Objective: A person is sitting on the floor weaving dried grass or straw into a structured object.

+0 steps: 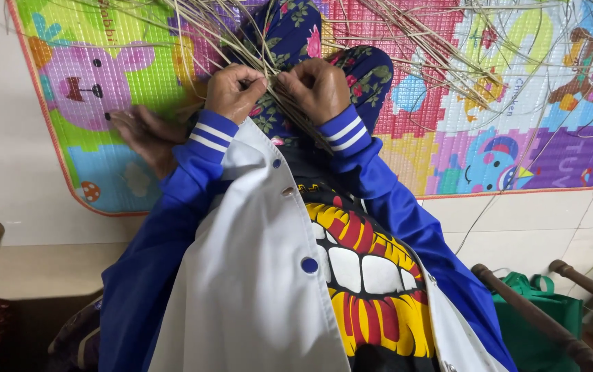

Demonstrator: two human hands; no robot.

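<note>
Head view — the left hand (pixel 233 91) and the right hand (pixel 315 88) are both closed tight, knuckles up, pinching a bundle of dry straw strands (pixel 269 65) between them just above the floral-trousered knee (pixel 351 69), with the loose ends fanning out over the colourful play mat (pixel 448 145) on the floor. The strands look thin and brittle, so a sharp bend or hard pull at the pinch could likely snap one or let it slip free — and the stray ends crossing the mat could tangle or catch under the bare foot (pixel 146 134) beside the left sleeve.
</note>
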